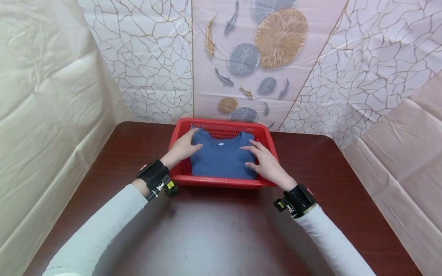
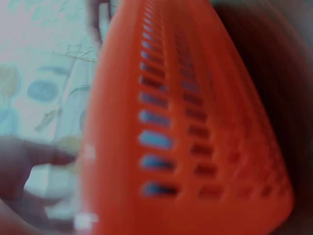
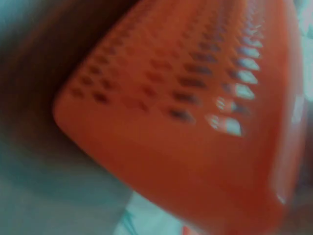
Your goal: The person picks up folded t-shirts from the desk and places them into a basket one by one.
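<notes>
A blue folded shirt (image 1: pixel 222 161) lies flat in a red plastic basket (image 1: pixel 221 181), its neckline toward the back and a small white label at the collar. My left hand (image 1: pixel 183 147) is over the basket's left side, fingers extended and thumb apart, at the shirt's left edge. Over the right side, my right hand (image 1: pixel 268 165) has its fingers spread above the shirt's right edge. Whether either hand touches the cloth cannot be told. The left wrist view shows the blurred left hand (image 2: pixel 22 171) beside the perforated basket wall (image 2: pixel 117 147). The basket wall (image 3: pixel 195 156) fills most of the right wrist view.
The basket stands toward the back of a dark brown table (image 1: pixel 214 234). A patterned sheet (image 1: pixel 155 61) hangs behind it, with beige cloth (image 1: pixel 45 96) along the left and more pale cloth at the right. A black camera band (image 1: pixel 153 175) sits on each wrist.
</notes>
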The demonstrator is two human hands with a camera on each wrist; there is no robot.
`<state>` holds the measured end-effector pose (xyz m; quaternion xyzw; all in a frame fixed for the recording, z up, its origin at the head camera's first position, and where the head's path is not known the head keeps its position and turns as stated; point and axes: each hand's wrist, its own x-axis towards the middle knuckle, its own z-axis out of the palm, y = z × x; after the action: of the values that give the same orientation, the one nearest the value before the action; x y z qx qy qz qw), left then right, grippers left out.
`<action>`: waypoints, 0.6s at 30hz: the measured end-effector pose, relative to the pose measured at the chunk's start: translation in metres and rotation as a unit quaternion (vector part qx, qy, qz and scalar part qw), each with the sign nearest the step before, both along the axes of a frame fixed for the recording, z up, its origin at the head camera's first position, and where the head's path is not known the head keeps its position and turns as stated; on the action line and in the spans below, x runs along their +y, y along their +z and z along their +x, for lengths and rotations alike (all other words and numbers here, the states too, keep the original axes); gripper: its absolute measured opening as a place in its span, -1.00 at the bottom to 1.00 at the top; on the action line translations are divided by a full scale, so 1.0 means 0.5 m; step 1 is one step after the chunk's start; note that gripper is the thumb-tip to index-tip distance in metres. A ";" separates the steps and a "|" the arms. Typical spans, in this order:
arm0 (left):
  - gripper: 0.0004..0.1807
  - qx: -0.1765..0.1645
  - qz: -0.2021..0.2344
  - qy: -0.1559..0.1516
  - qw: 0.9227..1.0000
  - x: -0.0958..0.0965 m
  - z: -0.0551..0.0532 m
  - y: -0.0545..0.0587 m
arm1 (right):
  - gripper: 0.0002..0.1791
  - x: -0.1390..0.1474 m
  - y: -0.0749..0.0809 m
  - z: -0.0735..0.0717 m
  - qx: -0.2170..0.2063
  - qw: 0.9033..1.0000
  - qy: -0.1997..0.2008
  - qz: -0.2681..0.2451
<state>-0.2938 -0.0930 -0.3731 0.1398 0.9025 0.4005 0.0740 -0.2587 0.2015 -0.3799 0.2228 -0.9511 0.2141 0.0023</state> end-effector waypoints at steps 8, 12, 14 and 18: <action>-0.14 0.004 -0.254 -0.188 0.949 0.027 0.009 -0.019 | -0.20 -0.005 -0.002 -0.023 -0.082 0.978 0.150 0.117; -0.18 -0.046 -0.298 -0.197 0.933 0.027 0.014 -0.029 | -0.17 -0.002 -0.020 -0.030 -0.152 0.969 0.126 0.148; -0.19 -0.055 -0.307 -0.202 0.928 0.026 0.015 -0.029 | -0.16 -0.001 -0.024 -0.031 -0.173 0.967 0.117 0.148; -0.19 -0.058 -0.319 -0.209 0.923 0.025 0.013 -0.034 | -0.17 0.001 -0.030 -0.033 -0.188 0.966 0.114 0.138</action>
<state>-0.2871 -0.0807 -0.3901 0.2707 0.9269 0.0746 0.2491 -0.2752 0.2019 -0.3947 0.2836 -0.9230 0.1173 -0.2321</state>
